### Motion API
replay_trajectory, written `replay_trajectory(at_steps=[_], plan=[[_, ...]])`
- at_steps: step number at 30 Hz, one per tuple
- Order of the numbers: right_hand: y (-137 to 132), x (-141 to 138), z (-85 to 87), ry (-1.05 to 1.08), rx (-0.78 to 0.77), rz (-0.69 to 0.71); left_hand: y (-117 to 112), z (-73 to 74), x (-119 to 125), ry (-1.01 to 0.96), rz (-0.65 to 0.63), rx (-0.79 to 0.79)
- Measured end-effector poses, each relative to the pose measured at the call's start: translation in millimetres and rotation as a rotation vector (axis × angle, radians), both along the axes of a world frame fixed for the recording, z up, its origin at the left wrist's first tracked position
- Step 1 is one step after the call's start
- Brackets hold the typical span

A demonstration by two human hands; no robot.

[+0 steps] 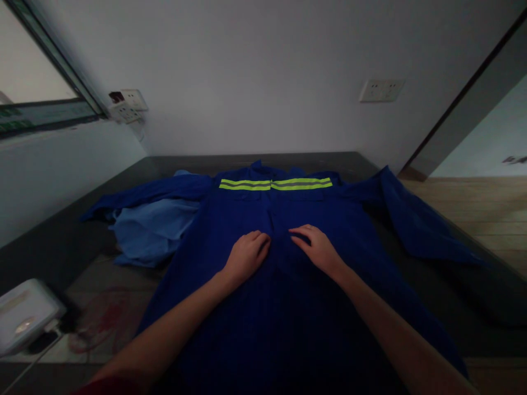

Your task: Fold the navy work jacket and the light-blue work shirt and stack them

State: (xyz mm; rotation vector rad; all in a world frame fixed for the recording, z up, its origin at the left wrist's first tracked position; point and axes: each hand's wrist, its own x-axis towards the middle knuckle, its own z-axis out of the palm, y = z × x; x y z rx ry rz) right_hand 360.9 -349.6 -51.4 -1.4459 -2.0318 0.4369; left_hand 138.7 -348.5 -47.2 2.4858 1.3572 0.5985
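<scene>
A dark blue work jacket [239,214] lies spread front side up, collar at the far end and sleeves out to both sides. Yellow-green reflective strips with a grey middle line cross its chest. My left hand [248,253] rests at the front placket, its fingers closed together at the cloth edge; the fingertips are partly hidden. Just right of the placket is my right hand [319,249], thumb and forefinger apart, with nothing visible between them. Above the hands, the placket shows a small dark gap below the strips.
Light blue cloth [154,227] lies bunched under the left sleeve. The dark table [329,160] meets a wall with sockets [382,90]. A white device [28,312] with a cable stands at the lower left. Wooden floor [486,206] shows at the right.
</scene>
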Motion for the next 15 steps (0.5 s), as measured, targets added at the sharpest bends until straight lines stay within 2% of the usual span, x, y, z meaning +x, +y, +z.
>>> replay_trajectory(at_steps=[3, 7, 10, 15], plan=[[3, 19, -3.5, -0.262, 0.020, -0.133, 13, -2.6, -14, 0.116, 0.042, 0.081], [8, 31, -15.0, -0.509, -0.117, -0.224, 33, -21.4, -28, 0.244, 0.159, 0.050], [11, 31, -21.1, -0.588, -0.185, -0.225, 40, -31.1, -31, 0.324, 0.169, 0.019], [24, 30, -22.1, -0.596, -0.192, -0.232, 55, -32.3, -33, 0.348, 0.141, 0.015]])
